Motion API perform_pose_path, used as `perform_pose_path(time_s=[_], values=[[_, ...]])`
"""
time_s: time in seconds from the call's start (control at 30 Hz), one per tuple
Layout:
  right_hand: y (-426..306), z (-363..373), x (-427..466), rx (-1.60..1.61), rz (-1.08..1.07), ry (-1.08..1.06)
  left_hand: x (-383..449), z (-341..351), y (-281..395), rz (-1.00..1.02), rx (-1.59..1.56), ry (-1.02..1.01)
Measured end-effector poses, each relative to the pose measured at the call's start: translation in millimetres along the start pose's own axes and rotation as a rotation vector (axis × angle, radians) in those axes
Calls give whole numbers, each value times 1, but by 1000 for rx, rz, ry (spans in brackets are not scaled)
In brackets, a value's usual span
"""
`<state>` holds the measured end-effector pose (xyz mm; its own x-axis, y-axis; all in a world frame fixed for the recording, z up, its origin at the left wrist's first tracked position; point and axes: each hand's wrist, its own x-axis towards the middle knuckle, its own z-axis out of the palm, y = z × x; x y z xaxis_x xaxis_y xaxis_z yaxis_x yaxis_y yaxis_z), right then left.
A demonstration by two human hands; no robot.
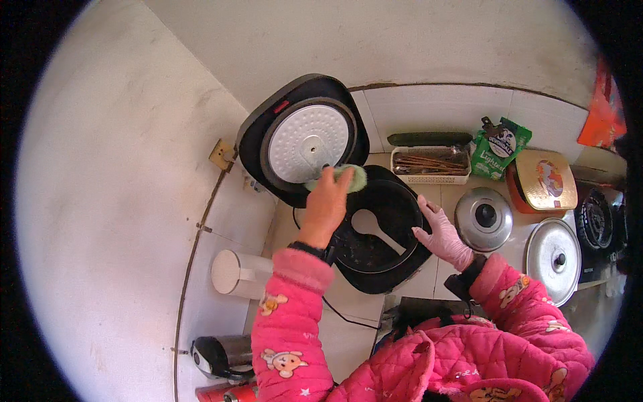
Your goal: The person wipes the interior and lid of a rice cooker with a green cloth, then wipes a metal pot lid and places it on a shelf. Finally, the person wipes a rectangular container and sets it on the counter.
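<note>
My bare left hand point(324, 205) grips a light green cloth point(355, 179) at the lower edge of the raised lid point(359, 128) of a black rice cooker. The cloth lies close to the lid's dimpled metal inner plate point(306, 138); whether it touches the plate I cannot tell. Below, the cooker's body point(382, 286) stands with its dark inner pot point(356, 251) facing up. A pale rice paddle point(369, 223) lies inside the pot. My right hand point(444, 235), in a thin translucent glove, rests its fingers at the cooker's right rim, thumb and fingers apart.
Behind stand a white basket point(432, 178) of chopsticks, a cucumber point(429, 139) and a green Devondale bag point(500, 151). Two metal lids point(485, 238), a gold-topped tin point(547, 181) and a gas stove point(595, 226) are at right. Left are a white jug point(241, 274) and a kettle point(221, 357).
</note>
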<state>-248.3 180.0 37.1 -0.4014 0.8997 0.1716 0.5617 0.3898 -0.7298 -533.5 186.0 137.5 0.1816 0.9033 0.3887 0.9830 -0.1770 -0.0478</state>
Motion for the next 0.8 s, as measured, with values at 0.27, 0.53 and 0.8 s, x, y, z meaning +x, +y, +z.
perform_pose_path(time_s=[0.27, 0.53, 0.8], values=[[-6, 2, -3, 12, 85, 8, 51, 57, -11, 409, 276, -72], [-21, -3, -3, -19, 133, -10, 32, 79, -30, 403, 40, -67], [-29, -4, 0, -115, 225, -6, 5, 62, -46, 393, 163, -49]])
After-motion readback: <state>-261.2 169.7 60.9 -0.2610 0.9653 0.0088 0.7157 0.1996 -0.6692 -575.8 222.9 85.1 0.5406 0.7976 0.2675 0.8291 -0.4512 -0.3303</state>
